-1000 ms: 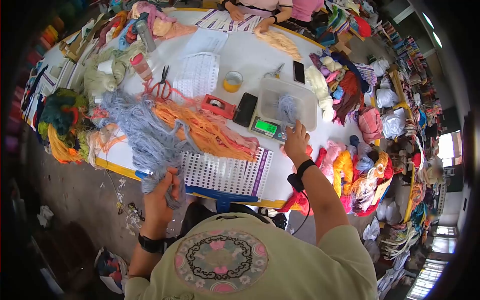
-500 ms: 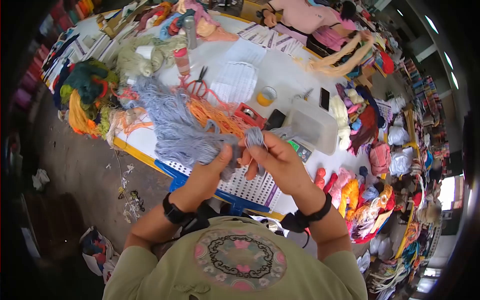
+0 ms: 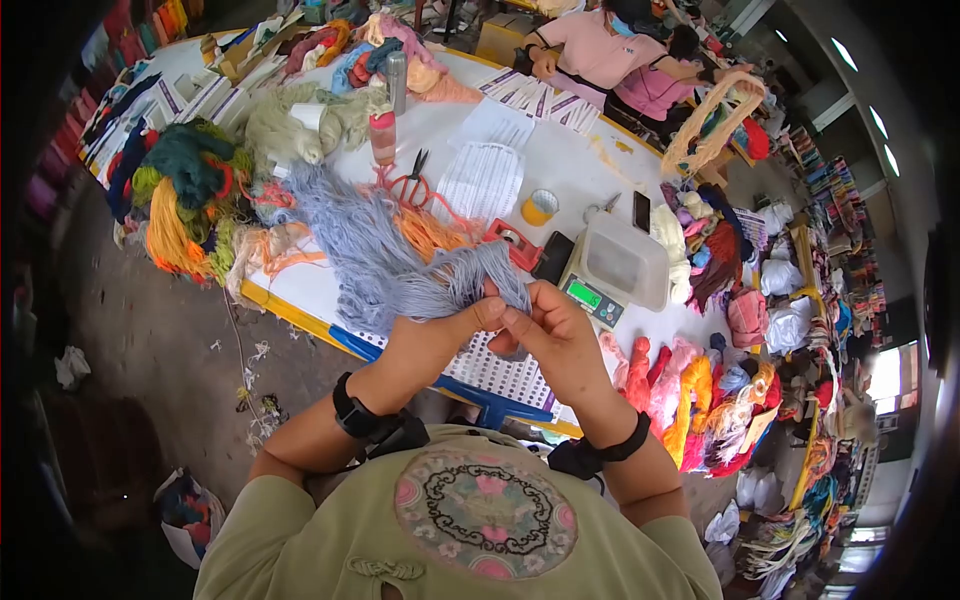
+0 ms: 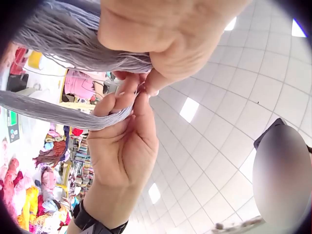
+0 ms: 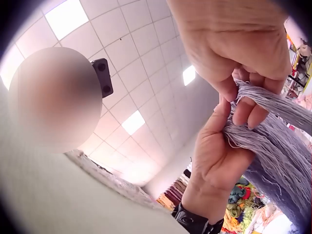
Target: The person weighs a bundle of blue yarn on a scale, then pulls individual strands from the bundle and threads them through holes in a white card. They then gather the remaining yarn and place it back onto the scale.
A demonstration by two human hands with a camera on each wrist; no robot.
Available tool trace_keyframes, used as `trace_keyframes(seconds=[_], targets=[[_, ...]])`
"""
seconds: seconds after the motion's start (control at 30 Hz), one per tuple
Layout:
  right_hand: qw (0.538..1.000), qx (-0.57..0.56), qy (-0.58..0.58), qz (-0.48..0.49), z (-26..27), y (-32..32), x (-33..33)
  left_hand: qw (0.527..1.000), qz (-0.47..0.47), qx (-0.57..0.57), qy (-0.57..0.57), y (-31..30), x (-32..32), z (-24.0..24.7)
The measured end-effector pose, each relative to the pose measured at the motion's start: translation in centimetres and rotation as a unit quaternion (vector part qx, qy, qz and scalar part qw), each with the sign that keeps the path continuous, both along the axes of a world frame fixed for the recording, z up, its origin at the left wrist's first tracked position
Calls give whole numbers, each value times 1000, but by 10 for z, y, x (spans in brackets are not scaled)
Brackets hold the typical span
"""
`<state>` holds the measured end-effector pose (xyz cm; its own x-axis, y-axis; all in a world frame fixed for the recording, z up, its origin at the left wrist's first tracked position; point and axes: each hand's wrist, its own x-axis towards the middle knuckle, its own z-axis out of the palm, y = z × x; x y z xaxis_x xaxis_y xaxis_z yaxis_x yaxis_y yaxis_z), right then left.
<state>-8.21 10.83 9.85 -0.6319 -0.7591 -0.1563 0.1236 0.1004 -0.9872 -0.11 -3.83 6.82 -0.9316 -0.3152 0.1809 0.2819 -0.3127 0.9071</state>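
Note:
A large grey-blue hank of yarn (image 3: 365, 265) runs from the table's middle to my hands, near the front edge. My left hand (image 3: 430, 345) grips its near end, as the left wrist view shows with the thick hank (image 4: 63, 36). Beside it, my right hand (image 3: 565, 345) holds a thinner grey-blue yarn bundle (image 4: 58, 114), threaded across its fingers. Thumbs and fingertips of both hands meet at the strand ends. In the right wrist view the thin bundle leaves the right hand (image 5: 234, 44) above the thick hank.
A kitchen scale (image 3: 595, 303) with a lit green display and a clear plastic tub (image 3: 625, 260) stands to the right. Red-handled scissors (image 3: 412, 185), a tape dispenser (image 3: 512, 245) and orange yarn (image 3: 425, 232) lie behind the hank. Coloured yarn piles (image 3: 690, 400) line the right edge.
My right hand has come from the tub to my left hand with the thin yarn bundle. The left hand has moved right, bringing the hank's end along. Across the table, a person has raised peach yarn.

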Motion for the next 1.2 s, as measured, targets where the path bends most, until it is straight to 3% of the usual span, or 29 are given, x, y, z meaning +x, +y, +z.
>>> trace_keyframes(seconds=[0.03, 0.27, 0.33, 0.6, 0.67, 0.97, 1.2], targets=[[1000, -20, -7, -10, 3, -2, 4, 998, 4, 56, -34, -1, 4, -1], [999, -44, -2, -17, 5, -2, 16, 1000, -12, 25, -13, -12, 14, 1], [999, -41, 7, -24, 2, -3, 22, 995, -41, 51, -72, -11, 20, 10], [997, -10, 35, -74, 0, 5, 28, 996, -31, 32, -80, -12, 21, 10], [993, -50, -64, -83, 0, 7, 28, 995, -39, 33, -82, -12, 20, 11], [978, -86, -100, -163, 4, 5, 29, 995, -37, 49, -78, -8, 11, 4], [963, -123, -125, -205, -7, 8, 19, 984, -117, 88, -98, -10, 5, -8]])
